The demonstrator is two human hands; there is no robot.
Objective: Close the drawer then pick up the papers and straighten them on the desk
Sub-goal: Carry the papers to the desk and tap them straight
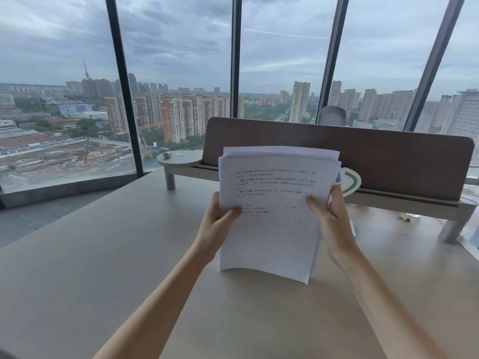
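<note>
A stack of white printed papers (274,229) stands upright over the beige desk (103,268), its lower edge resting on or just above the desktop. My left hand (220,224) grips the stack's left edge, thumb on the front sheet. My right hand (330,224) holds the right edge the same way. The sheets' top edges are uneven and fanned apart. No drawer is visible in this view.
A brown divider panel (388,164) runs along the back of the desk on a low raised shelf (388,200). A small round shelf (178,158) holds small items at its left end. A green-and-white cutout (350,181) leans behind the papers. Tall windows stand beyond.
</note>
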